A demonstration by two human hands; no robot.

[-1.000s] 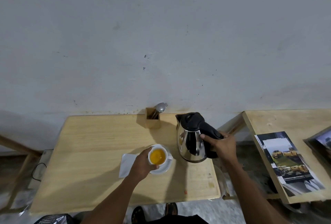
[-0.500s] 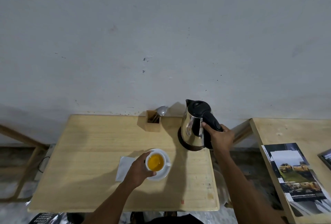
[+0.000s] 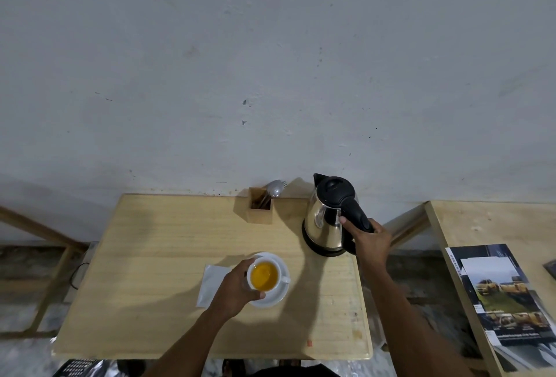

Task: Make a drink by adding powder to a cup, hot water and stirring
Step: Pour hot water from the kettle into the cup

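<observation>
Kettle (image 3: pixel 329 220) now down, right hand (image 3: pixel 368 239) gripping.

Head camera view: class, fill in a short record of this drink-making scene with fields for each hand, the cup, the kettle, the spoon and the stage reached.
left hand: grip around the cup's side
right hand: closed on the kettle's black handle
cup: white, on a saucer, holds orange-yellow liquid
kettle: upright on the table, near the back right corner
spoon: in the wooden holder by the wall
napkin: flat, left of the saucer
stage: water in; stirring not yet begun
</observation>
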